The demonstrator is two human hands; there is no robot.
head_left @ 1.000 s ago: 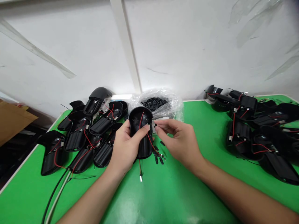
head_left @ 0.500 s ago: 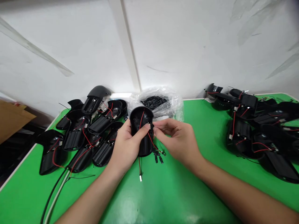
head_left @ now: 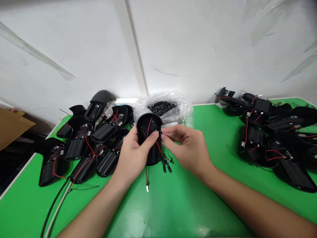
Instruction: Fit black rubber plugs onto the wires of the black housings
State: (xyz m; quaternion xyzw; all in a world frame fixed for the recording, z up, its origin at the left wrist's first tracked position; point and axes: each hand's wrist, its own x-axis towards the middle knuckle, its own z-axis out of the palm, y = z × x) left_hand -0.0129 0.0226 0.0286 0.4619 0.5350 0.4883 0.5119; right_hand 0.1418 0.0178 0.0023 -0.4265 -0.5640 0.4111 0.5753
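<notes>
My left hand (head_left: 135,153) grips a black plastic housing (head_left: 154,155) by its left side, thumb laid across the inside near a small white connector (head_left: 157,133). Red wire runs through the housing, and a lead with a silvery-white plug (head_left: 147,188) dangles below it. At the housing's right edge, the thumb and forefinger of my right hand (head_left: 187,145) are pinched together; whatever lies between them is hidden or too small to name. Several small black plastic pieces (head_left: 166,167) lie on the green table just below, between my hands.
Behind the housing stands a clear plastic bag (head_left: 185,107) full of small black parts (head_left: 162,107). Similar wired black housings are heaped at left (head_left: 79,142) and right (head_left: 257,142). Black and white cables (head_left: 58,206) cross the green table (head_left: 173,211) at left. A white wall (head_left: 185,49) rises behind.
The whole view has shifted slightly. Both hands keep nearly the same pose at the housing, left hand gripping it and right fingers pinched at its right edge.
</notes>
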